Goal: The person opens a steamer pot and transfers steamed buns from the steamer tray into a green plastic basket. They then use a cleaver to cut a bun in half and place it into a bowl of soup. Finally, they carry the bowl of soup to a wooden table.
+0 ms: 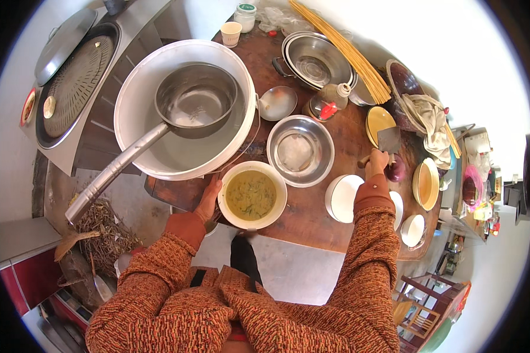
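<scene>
My left hand (208, 200) grips the left side of a white bowl (222, 207) at the table's near edge. Yellow-green soup with bits of greens (251, 195) fills most of it. On the right, my right hand (378, 162) is closed round the wooden handle of a spatula (388, 140), whose flat grey metal blade points away from me. That blade lies over the near edge of a yellow bowl (379, 122). A purple onion (396, 169) sits just right of my right hand. Below that hand are stacked white bowls (341, 199).
A large white bucket (121, 117) with a long-handled metal pot (197, 97) in it stands left. A steel basin (300, 151), a ladle (277, 103), an oil bottle (331, 101) and nested pots (318, 59) occupy the wooden table (300, 220). Another yellow bowl (425, 183) is right.
</scene>
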Demonstrator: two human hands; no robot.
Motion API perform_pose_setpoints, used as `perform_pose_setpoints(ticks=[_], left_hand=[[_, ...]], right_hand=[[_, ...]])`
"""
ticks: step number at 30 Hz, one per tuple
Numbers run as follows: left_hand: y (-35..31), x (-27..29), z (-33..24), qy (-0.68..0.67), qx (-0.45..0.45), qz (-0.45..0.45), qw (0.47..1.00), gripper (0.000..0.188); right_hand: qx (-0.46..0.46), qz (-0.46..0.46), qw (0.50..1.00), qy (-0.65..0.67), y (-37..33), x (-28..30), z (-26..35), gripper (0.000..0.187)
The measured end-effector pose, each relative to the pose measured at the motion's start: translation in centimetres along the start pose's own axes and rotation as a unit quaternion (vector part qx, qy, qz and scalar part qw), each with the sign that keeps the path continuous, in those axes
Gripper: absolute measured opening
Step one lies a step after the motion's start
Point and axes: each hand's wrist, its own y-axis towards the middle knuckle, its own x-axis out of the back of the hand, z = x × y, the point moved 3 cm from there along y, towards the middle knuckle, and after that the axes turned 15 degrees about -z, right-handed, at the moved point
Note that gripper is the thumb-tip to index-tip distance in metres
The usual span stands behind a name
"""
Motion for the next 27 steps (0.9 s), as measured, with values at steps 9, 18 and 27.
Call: perform_pose_setpoints(ticks=[9, 18, 27], left_hand=[[0.1, -0.5, -0.2, -0.003, 0.012, 0.008, 1.000, 0.075], [0.0, 1.0, 0.4, 0.010, 0.040, -0.018, 0.999, 0.073], [0.1, -0.6, -1.2, 0.008, 0.024, 0.012, 1.000, 0.072]], right_hand=[[0.088, -0.051, 0.987, -0.122, 4.4, -4.3, -2.1, 0.046], [-0.057, 0.122, 0.987, 0.083, -1.9, -2.2, 1.1, 0.069], [-0.043, 0.267, 0.957, 0.105, -18.6, 5.3, -1.2, 0.039]])
